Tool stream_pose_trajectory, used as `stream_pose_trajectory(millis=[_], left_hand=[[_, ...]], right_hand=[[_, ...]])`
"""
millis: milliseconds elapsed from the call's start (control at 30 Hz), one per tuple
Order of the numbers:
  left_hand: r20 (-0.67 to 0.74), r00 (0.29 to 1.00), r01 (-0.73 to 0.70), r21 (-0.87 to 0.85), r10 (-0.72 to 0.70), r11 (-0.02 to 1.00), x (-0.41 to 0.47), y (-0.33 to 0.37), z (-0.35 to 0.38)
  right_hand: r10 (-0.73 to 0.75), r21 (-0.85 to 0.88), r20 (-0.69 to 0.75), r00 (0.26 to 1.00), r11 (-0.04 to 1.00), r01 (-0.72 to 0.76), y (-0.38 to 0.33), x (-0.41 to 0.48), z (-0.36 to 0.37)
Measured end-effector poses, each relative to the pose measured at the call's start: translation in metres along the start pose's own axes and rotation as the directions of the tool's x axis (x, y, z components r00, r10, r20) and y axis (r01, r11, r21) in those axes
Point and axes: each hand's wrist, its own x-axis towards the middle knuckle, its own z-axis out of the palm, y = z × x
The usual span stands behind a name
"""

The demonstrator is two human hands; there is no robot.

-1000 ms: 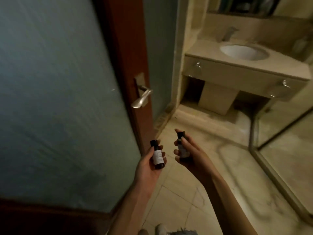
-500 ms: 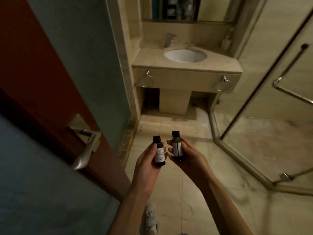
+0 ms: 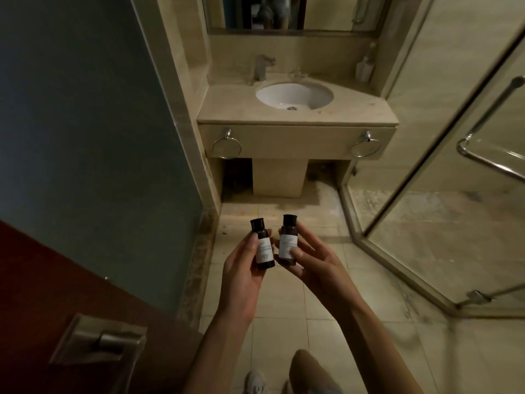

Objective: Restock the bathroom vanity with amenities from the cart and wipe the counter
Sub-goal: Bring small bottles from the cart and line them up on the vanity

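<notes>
I hold two small dark amenity bottles with black caps and white labels upright in front of me, over the floor tiles. My left hand (image 3: 244, 274) grips the left bottle (image 3: 262, 245). My right hand (image 3: 315, 265) pinches the right bottle (image 3: 287, 241) between thumb and fingers. The two bottles stand side by side, almost touching. Ahead and well beyond my hands is the beige stone vanity counter (image 3: 227, 108) with a white oval sink (image 3: 294, 95) and a chrome faucet (image 3: 262, 66).
A wooden door with a metal handle plate (image 3: 99, 341) stands open at my lower left. A glass shower enclosure (image 3: 443, 177) with a chrome bar fills the right. Two towel rings (image 3: 226, 146) hang on the vanity front. A white dispenser (image 3: 365, 68) sits at the counter's back right.
I have come through the doorway toward the vanity; the door has slid down to the lower left. Both hands have kept their bottles, now held closer together and more upright.
</notes>
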Motion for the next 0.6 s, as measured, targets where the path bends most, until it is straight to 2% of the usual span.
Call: stream_pose_trajectory(millis=[300, 467, 600], left_hand=[[-0.036, 0.999, -0.024, 0.107, 0.028, 0.994, 0.082, 0.003, 0.020], [0.016, 0.997, -0.072, 0.150, 0.070, 0.986, 0.155, 0.004, 0.065], [0.089, 0.994, -0.088, 0.208, 0.070, 0.974, 0.217, 0.004, 0.109]], right_hand=[[0.078, -0.064, 0.119, 0.990, 0.995, -0.071, -0.017, 0.095, -0.037], [0.098, -0.119, 0.182, 0.978, 0.990, -0.077, -0.065, 0.168, -0.078], [0.089, -0.066, 0.139, 0.986, 0.995, -0.081, -0.107, 0.222, -0.112]])
